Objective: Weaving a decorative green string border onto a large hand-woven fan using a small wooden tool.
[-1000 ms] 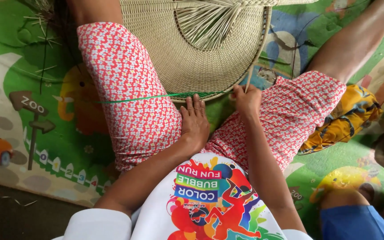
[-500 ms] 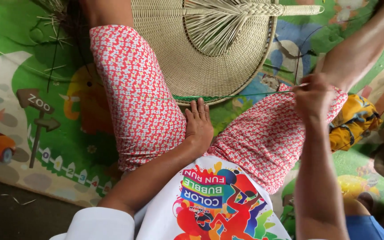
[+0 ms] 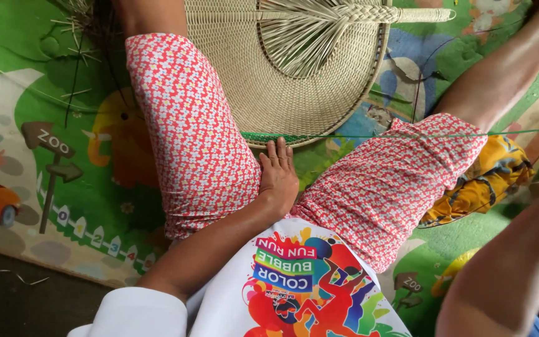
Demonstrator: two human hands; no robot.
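Note:
A round woven straw fan lies on the mat between my legs, its braided handle pointing right. A green thread runs taut from the fan's near rim across my right thigh to the right edge. My left hand lies flat between my thighs, its fingertips touching the fan's near rim by the thread, and it grips nothing. Only my right forearm shows, reaching up to the right edge. The right hand itself is out of the picture.
I sit on a colourful children's play mat in red flowered trousers. Loose straw strands lie at the top left. A yellow patterned cloth sits under my right knee. Dark floor borders the mat at the bottom left.
My right hand has pulled away from the fan's rim to the right and left the picture, drawing the green thread taut. My left hand has stayed in place.

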